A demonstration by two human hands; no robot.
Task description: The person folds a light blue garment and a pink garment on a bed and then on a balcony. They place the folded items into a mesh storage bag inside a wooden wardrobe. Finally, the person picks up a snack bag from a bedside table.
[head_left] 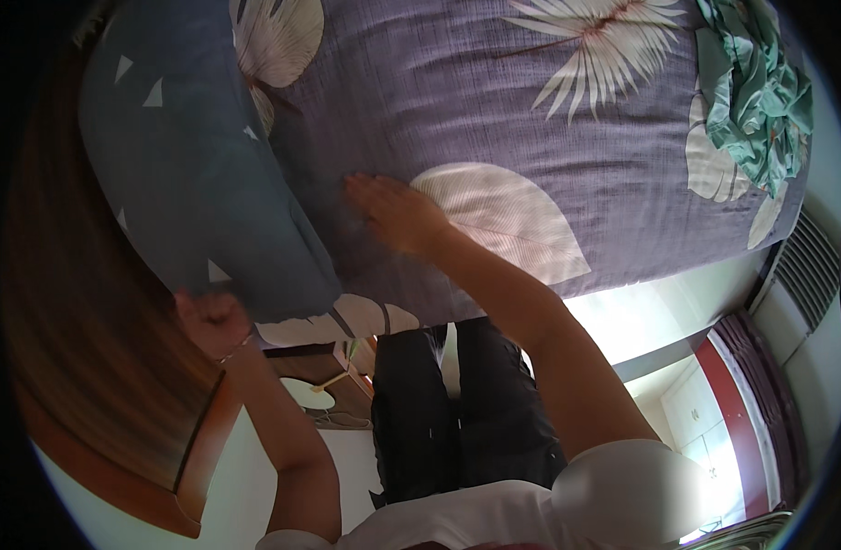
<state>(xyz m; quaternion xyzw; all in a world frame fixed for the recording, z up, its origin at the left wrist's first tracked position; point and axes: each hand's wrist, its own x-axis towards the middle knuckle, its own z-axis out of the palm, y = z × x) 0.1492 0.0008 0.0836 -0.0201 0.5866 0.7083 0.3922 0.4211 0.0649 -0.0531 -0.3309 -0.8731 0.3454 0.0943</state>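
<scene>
A blue-grey pillow (210,192) with small white triangles lies at the left end of the bed, along the brown headboard. Beside its near corner is my left hand (214,325), its fingers curled closed; whether they grip anything is hidden. My right hand (398,213) rests flat, palm down, on the purple bed sheet (393,110), just right of the pillow and at the tip of a large pale leaf print. Nothing is in that hand, and its fingers are stretched out.
Crumpled green cloth (755,101) lies at the bed's far right. The wooden headboard (81,302) curves along the left. Below the bed edge are my dark-trousered legs (420,403) and a wooden cabinet (306,362) with a round pale object (308,394). A purple curtain (760,394) hangs at right.
</scene>
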